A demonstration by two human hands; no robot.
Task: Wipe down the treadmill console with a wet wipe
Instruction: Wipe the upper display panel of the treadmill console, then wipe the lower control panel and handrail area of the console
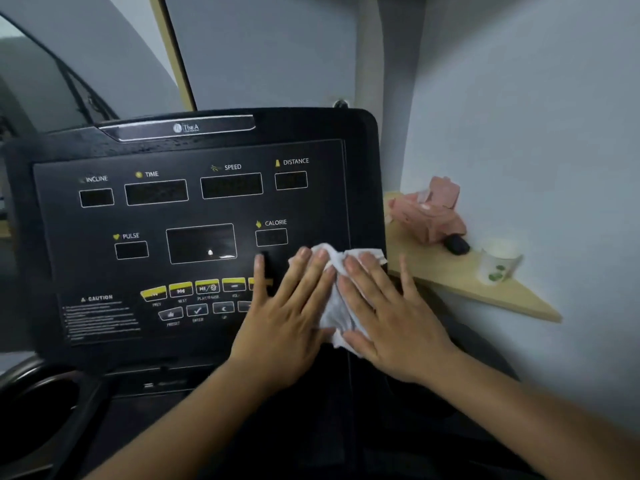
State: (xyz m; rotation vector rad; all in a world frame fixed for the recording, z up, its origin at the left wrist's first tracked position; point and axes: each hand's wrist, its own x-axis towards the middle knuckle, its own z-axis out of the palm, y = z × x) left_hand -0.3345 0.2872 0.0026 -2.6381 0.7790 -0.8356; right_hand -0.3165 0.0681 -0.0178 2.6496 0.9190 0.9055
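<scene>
The black treadmill console (194, 216) fills the left and centre of the frame. At lower centre the left hand (284, 323) lies flat, fingers straight and spread, covering the left edge of the crumpled white wet wipe (334, 306). The right hand (388, 317), likewise flat, presses the wipe's right side near the console's lower right corner. At right, a wooden shelf (485, 292) carries a paper cup (498, 265).

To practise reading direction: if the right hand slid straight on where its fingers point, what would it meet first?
The right hand would first push the bunched wipe ahead of its fingertips; beyond that, probably the DISTANCE window.
</scene>
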